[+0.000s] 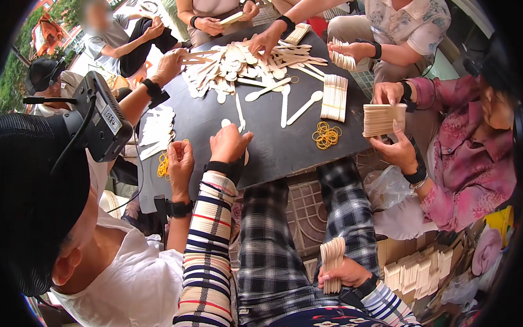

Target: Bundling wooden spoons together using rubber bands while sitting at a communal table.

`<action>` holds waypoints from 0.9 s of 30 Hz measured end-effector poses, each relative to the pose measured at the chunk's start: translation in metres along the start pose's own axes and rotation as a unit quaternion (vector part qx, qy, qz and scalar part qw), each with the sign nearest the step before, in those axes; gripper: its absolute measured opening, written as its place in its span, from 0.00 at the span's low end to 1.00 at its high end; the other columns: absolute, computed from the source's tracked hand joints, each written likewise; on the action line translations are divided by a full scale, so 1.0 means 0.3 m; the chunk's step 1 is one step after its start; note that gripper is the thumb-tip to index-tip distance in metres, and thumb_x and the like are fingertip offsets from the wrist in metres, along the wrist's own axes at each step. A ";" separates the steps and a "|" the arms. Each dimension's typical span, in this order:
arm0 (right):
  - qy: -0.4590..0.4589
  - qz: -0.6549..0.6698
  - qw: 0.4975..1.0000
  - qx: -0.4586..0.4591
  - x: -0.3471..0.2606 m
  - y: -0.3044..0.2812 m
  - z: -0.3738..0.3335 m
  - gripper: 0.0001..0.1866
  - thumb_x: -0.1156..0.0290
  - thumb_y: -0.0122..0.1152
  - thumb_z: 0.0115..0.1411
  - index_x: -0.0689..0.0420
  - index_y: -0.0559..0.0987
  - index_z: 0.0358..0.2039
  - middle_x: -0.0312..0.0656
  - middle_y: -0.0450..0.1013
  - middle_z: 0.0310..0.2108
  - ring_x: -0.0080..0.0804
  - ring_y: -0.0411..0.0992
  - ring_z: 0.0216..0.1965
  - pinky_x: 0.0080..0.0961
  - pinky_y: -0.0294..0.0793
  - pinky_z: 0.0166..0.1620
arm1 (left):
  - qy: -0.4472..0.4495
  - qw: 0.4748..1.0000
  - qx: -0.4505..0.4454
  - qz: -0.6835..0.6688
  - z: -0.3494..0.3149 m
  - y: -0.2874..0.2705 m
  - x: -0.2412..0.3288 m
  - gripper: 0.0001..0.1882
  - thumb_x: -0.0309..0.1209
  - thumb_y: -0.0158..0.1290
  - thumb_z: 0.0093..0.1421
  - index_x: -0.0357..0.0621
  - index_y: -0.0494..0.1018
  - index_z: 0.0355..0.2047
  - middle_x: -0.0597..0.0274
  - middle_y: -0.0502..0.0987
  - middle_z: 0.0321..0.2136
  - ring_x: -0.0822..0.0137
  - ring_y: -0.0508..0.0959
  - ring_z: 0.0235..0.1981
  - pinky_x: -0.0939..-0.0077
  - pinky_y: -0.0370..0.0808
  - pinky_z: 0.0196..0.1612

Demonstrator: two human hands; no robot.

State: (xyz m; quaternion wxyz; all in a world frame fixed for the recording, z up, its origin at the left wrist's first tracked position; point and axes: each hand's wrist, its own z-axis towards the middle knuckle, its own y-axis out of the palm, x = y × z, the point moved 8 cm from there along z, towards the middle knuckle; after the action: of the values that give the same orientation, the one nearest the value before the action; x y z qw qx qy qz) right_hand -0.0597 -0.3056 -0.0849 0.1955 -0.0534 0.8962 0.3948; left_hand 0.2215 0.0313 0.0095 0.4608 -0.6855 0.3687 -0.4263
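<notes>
My left hand (229, 146), in a striped sleeve, is at the near edge of the dark table (200, 134). Its fingers curl over a wooden spoon (225, 123), whose ends peek out past the hand. Another wooden spoon (240, 112) lies just beyond the fingertips. Low over my lap, my right hand (347, 272) grips a stack of wooden spoons (333, 256), held upright with the round ends on top. Farther back spreads a large loose pile of wooden spoons (226, 69). Several single spoons lie between that pile and my left hand.
Yellow rubber bands (327, 136) and a banded spoon bundle (334, 97) sit on the table's right. A co-worker's hand (181, 160) is close beside my left hand. Another person's hands (390, 141) hold a spoon stack. Bundles (421, 270) fill a box at lower right.
</notes>
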 end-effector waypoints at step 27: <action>0.027 0.041 0.999 -0.002 0.005 -0.016 0.027 0.10 0.80 0.62 0.51 0.68 0.75 0.35 0.46 0.75 0.29 0.36 0.76 0.32 0.29 0.77 0.40 | 0.034 0.992 0.089 0.079 0.329 0.001 0.066 0.53 0.61 0.59 0.44 0.34 0.57 0.60 0.48 0.57 0.62 0.51 0.57 0.63 0.62 0.58 0.62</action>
State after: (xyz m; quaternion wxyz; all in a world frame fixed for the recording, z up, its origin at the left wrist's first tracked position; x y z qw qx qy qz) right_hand -0.0574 -0.3030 -0.0937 0.1543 -0.0275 0.9016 0.4031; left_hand 0.3199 0.0448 -0.0069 0.5399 -0.5955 0.3978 -0.4423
